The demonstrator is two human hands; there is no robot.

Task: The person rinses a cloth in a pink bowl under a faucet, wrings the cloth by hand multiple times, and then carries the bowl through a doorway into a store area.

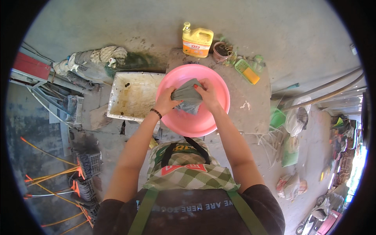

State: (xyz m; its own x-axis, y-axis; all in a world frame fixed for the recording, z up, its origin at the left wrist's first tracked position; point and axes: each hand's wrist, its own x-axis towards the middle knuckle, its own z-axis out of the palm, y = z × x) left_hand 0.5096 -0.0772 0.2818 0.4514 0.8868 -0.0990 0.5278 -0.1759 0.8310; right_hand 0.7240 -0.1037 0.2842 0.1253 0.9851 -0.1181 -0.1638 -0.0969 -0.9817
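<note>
Both hands work a grey cloth (pixel 188 100) over the pink basin (pixel 219 84) on the concrete table (pixel 250 109); the washing looks midway, the cloth bunched and not yet laid out. The left hand (pixel 167 101) and right hand (pixel 207 94) each have their grip pinched on 1 end, and the cloth's long axis runs left to right between them.

basin (pixel 203 121): smooth pink plastic, slight sheen | rag (pixel 188 98): grey cloth, matt, creased | jug (pixel 197 40): glossy yellow plastic | trough (pixel 133 96): white, stained, rough-looking | slab (pixel 250 113): rough grey concrete, matt | apron (pixel 188 172): green checked cloth | brush (pixel 246 71): green and yellow plastic
</note>
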